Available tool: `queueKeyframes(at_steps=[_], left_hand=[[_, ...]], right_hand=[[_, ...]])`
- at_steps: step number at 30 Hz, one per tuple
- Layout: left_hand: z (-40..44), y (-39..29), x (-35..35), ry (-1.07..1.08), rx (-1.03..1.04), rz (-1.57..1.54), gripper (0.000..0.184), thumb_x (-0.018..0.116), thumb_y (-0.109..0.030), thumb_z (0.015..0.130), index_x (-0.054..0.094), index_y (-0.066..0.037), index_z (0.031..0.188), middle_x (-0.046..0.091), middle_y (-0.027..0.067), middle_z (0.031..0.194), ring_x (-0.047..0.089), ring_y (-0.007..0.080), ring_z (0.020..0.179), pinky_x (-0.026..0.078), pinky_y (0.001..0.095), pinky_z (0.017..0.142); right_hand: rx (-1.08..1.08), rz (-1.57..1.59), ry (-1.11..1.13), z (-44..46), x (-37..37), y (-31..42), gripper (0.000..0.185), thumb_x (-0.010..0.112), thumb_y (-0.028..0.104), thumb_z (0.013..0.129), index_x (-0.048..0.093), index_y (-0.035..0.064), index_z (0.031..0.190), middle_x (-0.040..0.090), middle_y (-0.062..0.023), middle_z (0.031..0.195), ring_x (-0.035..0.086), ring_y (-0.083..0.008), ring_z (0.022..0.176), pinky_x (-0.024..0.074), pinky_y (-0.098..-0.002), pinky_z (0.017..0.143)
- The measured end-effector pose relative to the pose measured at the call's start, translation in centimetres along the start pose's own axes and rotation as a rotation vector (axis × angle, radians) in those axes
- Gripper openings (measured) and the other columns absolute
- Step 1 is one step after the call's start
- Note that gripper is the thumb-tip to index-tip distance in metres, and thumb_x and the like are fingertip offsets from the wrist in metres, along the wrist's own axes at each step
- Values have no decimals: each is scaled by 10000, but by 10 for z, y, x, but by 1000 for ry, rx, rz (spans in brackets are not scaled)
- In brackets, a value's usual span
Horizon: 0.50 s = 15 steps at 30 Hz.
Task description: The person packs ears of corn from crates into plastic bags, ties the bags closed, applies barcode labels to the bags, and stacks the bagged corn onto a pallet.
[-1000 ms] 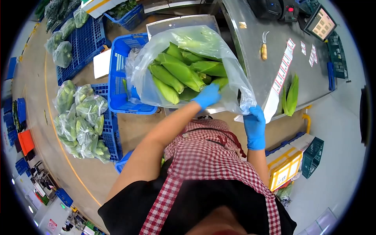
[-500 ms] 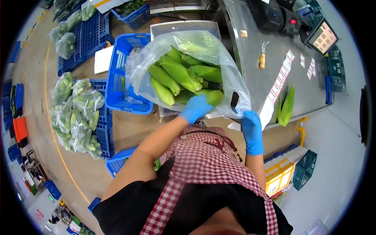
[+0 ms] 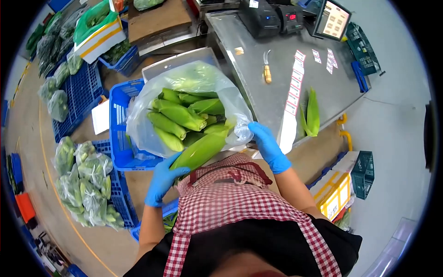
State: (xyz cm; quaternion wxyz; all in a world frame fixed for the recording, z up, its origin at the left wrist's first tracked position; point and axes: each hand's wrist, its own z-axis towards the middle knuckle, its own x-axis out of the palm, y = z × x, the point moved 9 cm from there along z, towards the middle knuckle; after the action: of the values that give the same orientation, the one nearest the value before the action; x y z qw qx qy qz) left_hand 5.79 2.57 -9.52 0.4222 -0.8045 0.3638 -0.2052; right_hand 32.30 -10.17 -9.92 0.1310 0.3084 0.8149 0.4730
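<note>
My left hand (image 3: pixel 167 179), in a blue glove, grips the lower end of a green-husked corn ear (image 3: pixel 202 150). The ear is tilted, its far end over the near edge of the clear plastic bag (image 3: pixel 138 122). Inside that bag lie several more corn ears (image 3: pixel 180 114), still in their husks. At the bag's right side, my gloved right hand (image 3: pixel 267 145) pinches the gathered plastic of the rim. The bag's mouth is wide and faces me.
A blue crate (image 3: pixel 119 124) stands left of the bag. The metal table (image 3: pixel 254 87) carries a sickle-shaped knife (image 3: pixel 267 69), a label strip (image 3: pixel 293 92), loose husk leaves (image 3: pixel 312 113) and a screen (image 3: pixel 333 19). Bagged produce (image 3: pixel 83 184) lies on a blue pallet (image 3: pixel 117 187).
My left hand has come out of the bag toward me and now holds a corn ear. My right hand keeps the bag's rim. The whole view has shifted.
</note>
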Motion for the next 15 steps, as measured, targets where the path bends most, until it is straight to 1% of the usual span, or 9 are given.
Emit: queueKeyframes(at_steps=[2, 3, 6, 7, 10, 11, 14, 15], left_hand=[[-10, -6, -10, -23, -4, 4, 552, 699, -140, 675, 511, 32, 1165, 621, 92, 965, 581, 127, 800, 473, 253, 704], [-12, -12, -15, -10, 25, 34, 552, 701, -121, 676, 503, 53, 1161, 616, 100, 980, 578, 129, 826, 473, 254, 710], [-28, -37, -32, -60, -57, 96, 550, 698, -101, 678, 498, 57, 1165, 612, 107, 990, 575, 128, 833, 473, 254, 706], [-28, -39, -38, -80, 41, 92, 546, 695, -89, 681, 498, 45, 1172, 611, 102, 984, 576, 119, 805, 472, 247, 683], [-38, -55, -56, -157, 69, 145, 550, 697, -94, 679, 499, 40, 1174, 611, 97, 973, 576, 116, 786, 471, 244, 671], [-41, -59, -63, -211, 109, 174, 550, 692, -83, 674, 499, 39, 1176, 609, 92, 970, 577, 118, 784, 469, 241, 671], [-49, -61, -79, -294, 87, 56, 554, 684, -88, 671, 497, 47, 1175, 606, 97, 988, 576, 125, 798, 466, 244, 693], [-49, -61, -84, -313, 159, -1, 551, 668, -90, 665, 499, 53, 1171, 602, 105, 1008, 578, 134, 819, 461, 241, 710]], right_hand=[[159, 74, -181, -4, -12, -9, 363, 503, 356, 851, 599, 26, 968, 585, -9, 860, 513, -92, 775, 398, -236, 738], [128, 55, -246, -4, -19, -4, 429, 459, 427, 860, 615, 30, 911, 595, -31, 840, 521, -106, 754, 404, -245, 725], [-61, 87, -271, 7, -48, -1, 429, 464, 426, 860, 624, 28, 866, 605, -55, 829, 538, -128, 755, 415, -261, 726], [-58, 122, -296, 7, -54, -2, 447, 459, 431, 870, 612, 14, 814, 602, -90, 796, 565, -186, 762, 440, -307, 761], [-82, 117, -307, -3, -54, 7, 434, 469, 419, 868, 614, 13, 822, 605, -95, 799, 564, -185, 766, 437, -303, 765], [-80, 122, -290, -3, -53, 6, 431, 467, 418, 868, 618, 17, 826, 610, -89, 808, 564, -175, 770, 433, -296, 763], [-74, 137, -248, -1, -51, -1, 423, 465, 412, 869, 628, 23, 835, 623, -78, 831, 565, -154, 778, 427, -283, 756], [-71, 142, -241, 0, -49, -4, 418, 466, 406, 871, 629, 23, 836, 625, -79, 836, 566, -155, 779, 428, -284, 756]])
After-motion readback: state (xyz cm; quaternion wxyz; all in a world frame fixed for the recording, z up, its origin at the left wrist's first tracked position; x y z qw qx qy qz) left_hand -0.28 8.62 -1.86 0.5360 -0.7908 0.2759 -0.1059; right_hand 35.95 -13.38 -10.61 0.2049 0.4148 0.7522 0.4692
